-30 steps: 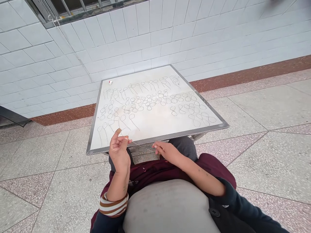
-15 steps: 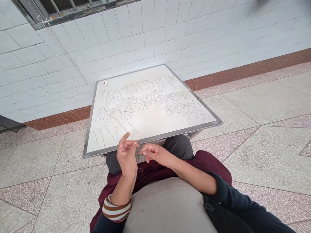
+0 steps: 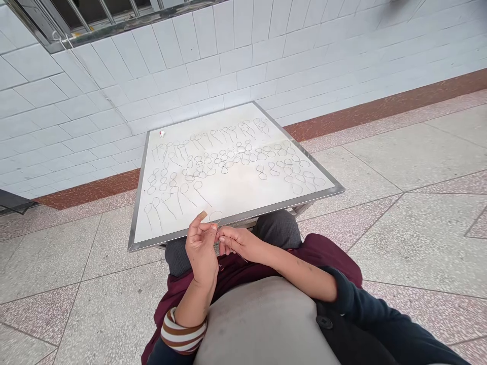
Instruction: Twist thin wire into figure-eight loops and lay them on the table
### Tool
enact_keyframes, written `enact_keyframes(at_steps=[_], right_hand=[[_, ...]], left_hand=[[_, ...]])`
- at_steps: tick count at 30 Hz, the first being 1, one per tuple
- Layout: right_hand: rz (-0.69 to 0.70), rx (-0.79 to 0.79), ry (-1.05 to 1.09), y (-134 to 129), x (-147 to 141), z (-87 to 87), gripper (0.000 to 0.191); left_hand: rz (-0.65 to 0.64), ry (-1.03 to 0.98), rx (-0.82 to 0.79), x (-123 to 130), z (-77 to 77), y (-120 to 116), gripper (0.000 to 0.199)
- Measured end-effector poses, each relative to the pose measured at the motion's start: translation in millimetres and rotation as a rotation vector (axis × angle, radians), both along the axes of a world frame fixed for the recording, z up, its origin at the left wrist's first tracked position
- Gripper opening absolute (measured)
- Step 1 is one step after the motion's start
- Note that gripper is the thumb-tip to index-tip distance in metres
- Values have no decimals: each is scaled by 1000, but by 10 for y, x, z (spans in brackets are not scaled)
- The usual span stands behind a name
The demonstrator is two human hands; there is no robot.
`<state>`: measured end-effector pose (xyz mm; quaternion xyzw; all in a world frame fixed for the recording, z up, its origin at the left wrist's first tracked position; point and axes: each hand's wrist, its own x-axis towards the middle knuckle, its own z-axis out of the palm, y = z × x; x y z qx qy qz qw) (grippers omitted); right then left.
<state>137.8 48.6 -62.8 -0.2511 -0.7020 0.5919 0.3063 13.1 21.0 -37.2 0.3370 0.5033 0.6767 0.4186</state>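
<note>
Between my hands, at the near edge of the table, is a thin wire (image 3: 216, 213) with a round loop at its top. My left hand (image 3: 201, 248) pinches it below the loop with thumb and forefinger; one raised finger has a tan wrap on its tip. My right hand (image 3: 238, 241) is closed beside the left one, its fingertips gripping the lower part of the wire, whose loose end pokes out under the palm. On the table lie several wire pieces with one loop and a straight tail (image 3: 183, 188), and several figure-eight wire pieces (image 3: 262, 172).
A white table (image 3: 243, 197) with a metal rim stands against the tiled wall (image 3: 228, 66). A small red and white object (image 3: 162, 134) sits at its far left corner. My knees are under the near edge. A barred window (image 3: 106, 12) is at upper left.
My right hand has closed in against the left, and its fingers have curled further round the wire. The wire's tail now shows below the right hand. The view has shifted slightly.
</note>
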Motion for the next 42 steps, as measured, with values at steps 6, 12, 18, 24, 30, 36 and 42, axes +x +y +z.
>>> enact_keyframes(at_steps=[6, 12, 18, 24, 30, 36, 42], right_hand=[[-87, 101, -19, -4, -22, -26, 29], [-126, 87, -5, 15, -8, -55, 29], [-259, 121, -52, 32, 31, -10, 29], [-453, -66, 149, 64, 28, 45, 22], [-460, -162, 218, 66, 19, -22, 22], [-511, -58, 165, 71, 37, -67, 21], [-425, -108, 179, 71, 35, -9, 28]], left_hand=[[-13, 14, 10, -1, -19, 7, 38], [-77, 70, 15, -19, -31, -4, 39], [-127, 135, 20, -41, -10, -13, 40], [-220, 204, -25, -10, -13, -38, 46], [-254, 146, -44, 0, -85, -30, 45], [-264, 158, -51, -10, -141, -22, 45], [-258, 149, -39, 6, -139, -15, 46]])
